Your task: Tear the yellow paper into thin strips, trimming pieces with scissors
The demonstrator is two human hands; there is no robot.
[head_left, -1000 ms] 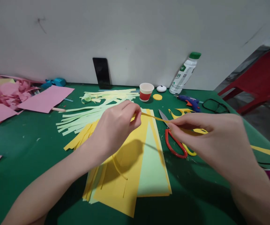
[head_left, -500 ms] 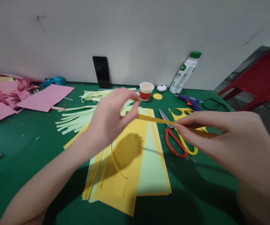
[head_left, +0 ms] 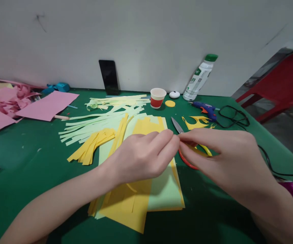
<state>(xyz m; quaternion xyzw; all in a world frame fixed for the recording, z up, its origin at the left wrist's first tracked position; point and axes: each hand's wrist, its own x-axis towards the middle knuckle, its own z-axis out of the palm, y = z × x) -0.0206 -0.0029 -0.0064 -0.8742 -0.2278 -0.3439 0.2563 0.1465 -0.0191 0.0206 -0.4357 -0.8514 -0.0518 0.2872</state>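
Note:
My left hand [head_left: 146, 156] is closed, its fingertips meeting those of my right hand [head_left: 222, 156] just in front of the scissors [head_left: 187, 161]. My right fingers pinch a narrow yellow paper strip [head_left: 198, 151], part of which shows between thumb and forefinger. The end at my left fingertips is hidden by the fingers. Below lie yellow paper sheets [head_left: 133, 210] and pale green sheets [head_left: 165, 193]. Loose yellow strips [head_left: 122, 130] rest on them, and a bunch of short yellow strips [head_left: 92, 145] sits to the left.
Pale green strips [head_left: 85, 127] fan out behind. A paper cup [head_left: 158, 98], yellow disc [head_left: 170, 103], leaning bottle [head_left: 199, 78] and phone [head_left: 109, 77] stand near the wall. A corded glue gun [head_left: 203, 109] and yellow scraps [head_left: 194, 122] lie right; pink paper [head_left: 50, 105] lies left.
My left hand has moved right and down, from holding the strip stretched out to meeting my right fingertips. The stretched length of strip between the hands no longer shows.

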